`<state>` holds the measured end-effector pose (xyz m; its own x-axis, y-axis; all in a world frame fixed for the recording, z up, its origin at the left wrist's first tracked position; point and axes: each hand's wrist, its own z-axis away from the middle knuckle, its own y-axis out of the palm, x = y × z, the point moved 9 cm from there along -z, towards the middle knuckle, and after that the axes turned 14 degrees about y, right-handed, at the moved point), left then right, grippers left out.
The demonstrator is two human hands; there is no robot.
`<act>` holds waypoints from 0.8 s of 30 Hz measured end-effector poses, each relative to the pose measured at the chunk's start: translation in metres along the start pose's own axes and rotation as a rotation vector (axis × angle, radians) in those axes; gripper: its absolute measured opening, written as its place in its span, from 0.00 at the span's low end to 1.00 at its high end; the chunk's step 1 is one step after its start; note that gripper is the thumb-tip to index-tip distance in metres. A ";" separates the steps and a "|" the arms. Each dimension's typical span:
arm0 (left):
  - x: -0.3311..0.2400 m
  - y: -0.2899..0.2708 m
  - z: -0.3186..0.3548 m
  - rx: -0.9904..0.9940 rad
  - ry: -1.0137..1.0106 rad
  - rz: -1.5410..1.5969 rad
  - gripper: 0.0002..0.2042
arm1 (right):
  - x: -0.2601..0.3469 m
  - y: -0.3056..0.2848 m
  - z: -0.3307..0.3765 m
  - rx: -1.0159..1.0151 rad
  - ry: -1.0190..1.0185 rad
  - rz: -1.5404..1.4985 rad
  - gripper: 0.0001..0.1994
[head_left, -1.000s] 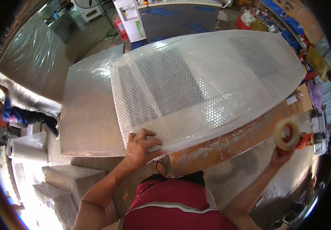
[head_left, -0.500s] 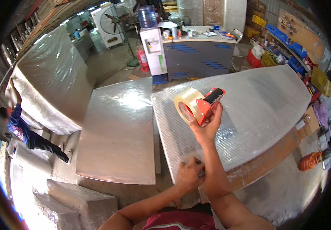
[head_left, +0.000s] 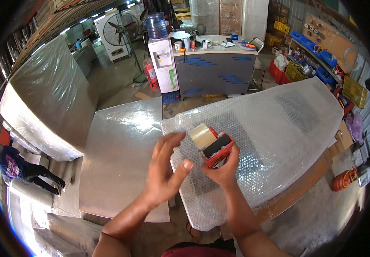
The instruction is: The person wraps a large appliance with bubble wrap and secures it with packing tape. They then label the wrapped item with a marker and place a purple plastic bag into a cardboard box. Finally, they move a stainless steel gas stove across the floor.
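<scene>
My right hand (head_left: 224, 167) grips a red tape gun (head_left: 220, 154) with a black roller, and a wide roll of clear yellowish tape (head_left: 203, 136) is mounted on it. Over the near left part of a large flat panel wrapped in bubble wrap (head_left: 275, 124), the tape gun is held up in the air. My left hand (head_left: 164, 171) is raised just left of the tape roll, fingers and thumb spread, with nothing in it. It hovers between the wrapped panel and a flat metallic-looking board (head_left: 120, 171) to the left.
A tall plastic-wrapped block (head_left: 48, 94) stands at left, with a co-worker (head_left: 26, 167) near it. Ahead are a desk (head_left: 215, 73), a water dispenser (head_left: 162, 64), a fire extinguisher (head_left: 150, 73) and a standing fan (head_left: 120, 32). A red gas cylinder (head_left: 344, 180) stands at right.
My left hand has risen from the panel's near edge and opened out. My right hand has lowered and turned the tape gun. The co-worker at left has lowered an arm.
</scene>
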<state>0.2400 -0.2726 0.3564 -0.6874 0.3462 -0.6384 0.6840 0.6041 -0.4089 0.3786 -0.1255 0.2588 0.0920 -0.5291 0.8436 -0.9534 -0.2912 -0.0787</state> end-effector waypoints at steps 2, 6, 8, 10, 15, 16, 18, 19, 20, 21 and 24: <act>0.000 0.002 -0.026 0.070 -0.014 0.029 0.29 | 0.003 0.004 -0.002 0.017 -0.044 0.037 0.46; -0.006 0.027 -0.045 0.289 -0.104 0.024 0.17 | 0.008 0.004 -0.003 0.010 -0.143 0.111 0.49; -0.006 0.025 -0.051 0.188 -0.116 0.141 0.13 | 0.010 0.003 -0.002 -0.001 -0.154 0.138 0.50; 0.012 0.032 -0.048 0.171 -0.286 0.289 0.11 | 0.013 0.002 -0.001 -0.018 -0.141 0.141 0.50; 0.045 0.022 -0.087 0.109 -0.136 -0.113 0.09 | 0.009 0.008 -0.007 -0.101 0.066 0.193 0.43; 0.046 0.017 -0.103 0.096 -0.024 -0.299 0.08 | 0.004 0.012 -0.008 -0.093 0.140 0.263 0.43; 0.073 -0.008 -0.149 0.012 0.002 -0.401 0.08 | 0.004 0.015 -0.007 -0.114 0.174 0.263 0.43; 0.086 -0.025 -0.178 -0.010 0.075 -0.482 0.08 | 0.000 0.016 -0.005 -0.108 0.222 0.252 0.43; 0.107 -0.043 -0.206 -0.021 0.091 -0.557 0.09 | -0.001 0.017 -0.002 -0.108 0.251 0.228 0.44; 0.136 -0.059 -0.232 -0.039 0.074 -0.521 0.09 | -0.003 0.020 0.000 -0.086 0.274 0.245 0.44; 0.248 -0.057 -0.258 0.067 -0.046 -0.321 0.11 | -0.004 0.026 0.008 -0.040 0.275 0.275 0.44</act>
<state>-0.0329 -0.0364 0.3894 -0.8600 0.1121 -0.4978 0.4496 0.6278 -0.6354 0.3560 -0.1370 0.2495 -0.2443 -0.3481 0.9051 -0.9426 -0.1340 -0.3059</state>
